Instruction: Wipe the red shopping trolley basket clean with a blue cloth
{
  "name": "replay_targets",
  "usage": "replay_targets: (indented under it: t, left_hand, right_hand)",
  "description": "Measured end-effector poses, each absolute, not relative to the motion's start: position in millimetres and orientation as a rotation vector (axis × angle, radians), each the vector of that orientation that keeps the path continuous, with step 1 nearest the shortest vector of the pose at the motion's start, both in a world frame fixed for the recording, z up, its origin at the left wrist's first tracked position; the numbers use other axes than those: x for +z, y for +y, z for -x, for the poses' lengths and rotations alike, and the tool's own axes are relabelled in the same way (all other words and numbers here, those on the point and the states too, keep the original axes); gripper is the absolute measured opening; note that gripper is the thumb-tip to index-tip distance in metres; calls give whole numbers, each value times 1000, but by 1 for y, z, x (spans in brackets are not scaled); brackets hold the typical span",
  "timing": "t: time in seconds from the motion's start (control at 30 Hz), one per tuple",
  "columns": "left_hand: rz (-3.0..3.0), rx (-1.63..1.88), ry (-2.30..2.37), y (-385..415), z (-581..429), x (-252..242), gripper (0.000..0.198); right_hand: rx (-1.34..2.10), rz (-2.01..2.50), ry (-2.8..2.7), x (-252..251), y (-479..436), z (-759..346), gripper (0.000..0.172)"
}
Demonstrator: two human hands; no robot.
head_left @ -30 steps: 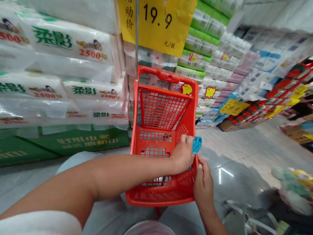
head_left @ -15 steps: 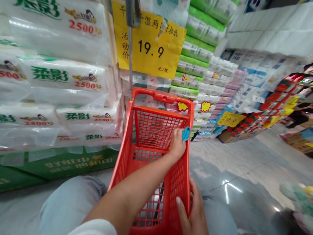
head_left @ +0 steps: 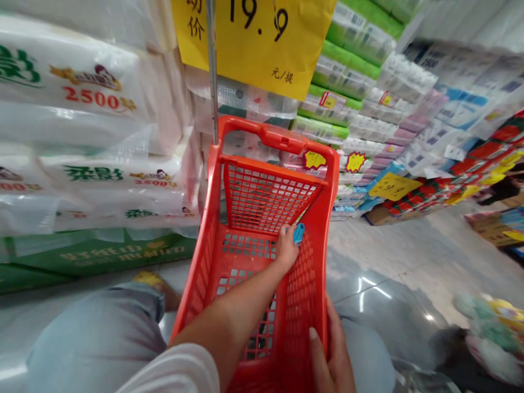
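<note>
A red plastic shopping basket [head_left: 332,202] with grid walls stands between my knees, a metal pole rising from its far left corner. My left hand [head_left: 286,250] reaches down inside it, fingers closed on a small blue cloth [head_left: 298,233] by the inner right wall, near the far end. Only part of the cloth shows past my fingers. At the near right, my right hand [head_left: 336,349] grips the basket's side rim, thumb inside and fingers outside.
Stacked white tissue packs [head_left: 110,125] rise on the left above a green carton base [head_left: 123,248]. Beyond the basket hang a yellow price sign [head_left: 254,49] and green tissue packs [head_left: 356,54]. Grey shiny floor [head_left: 393,262] lies right, with a blurred plush-like pile [head_left: 491,327].
My left hand has moved the blue cloth from near the right rim down the inner wall. My right hand keeps its hold on the rim. The view has tilted down and closer.
</note>
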State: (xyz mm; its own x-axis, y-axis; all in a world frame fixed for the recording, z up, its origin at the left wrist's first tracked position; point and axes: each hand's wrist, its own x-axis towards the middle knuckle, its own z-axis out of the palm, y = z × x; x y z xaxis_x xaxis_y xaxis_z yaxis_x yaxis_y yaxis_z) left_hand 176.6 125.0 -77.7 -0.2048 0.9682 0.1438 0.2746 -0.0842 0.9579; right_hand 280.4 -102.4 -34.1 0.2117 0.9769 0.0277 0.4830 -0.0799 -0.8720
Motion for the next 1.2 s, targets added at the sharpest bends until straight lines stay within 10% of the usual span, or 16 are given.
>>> replay_targets:
  t: [0.5,1.2]
  left_hand:
    - [-1335,1267,1570,127,-177,-119,39]
    - [-1234,1068,1736,87,-203,-23,40]
  right_hand:
    - [960,1682,-1284,-10,-92,-280,64]
    - [905,1560,-1259,-11,-73,-295,61]
